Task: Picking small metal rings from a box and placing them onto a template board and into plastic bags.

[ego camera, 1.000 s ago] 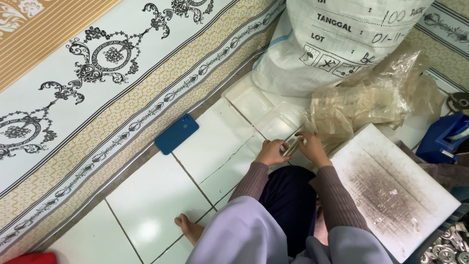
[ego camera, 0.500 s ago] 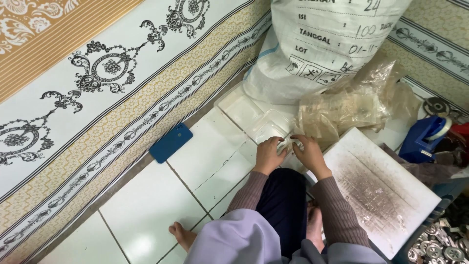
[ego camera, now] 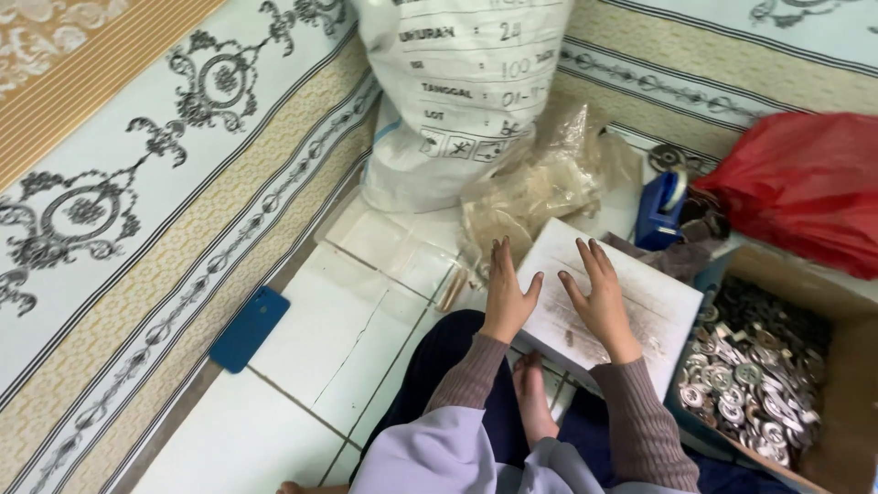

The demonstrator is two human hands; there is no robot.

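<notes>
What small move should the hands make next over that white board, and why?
Probably the right hand should reach to the cardboard box for a few metal pieces. Both it and the left hand are open and hold nothing, lying flat at the white board, which looks bare apart from grey smudges.

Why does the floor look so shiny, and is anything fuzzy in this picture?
In the head view, soft light from above puts pale glare on the white floor tiles. The left hand and right hand look fairly sharp, flat over the white board. The metal pieces in the cardboard box blur slightly near the edge, and shadows stay faint.
</notes>
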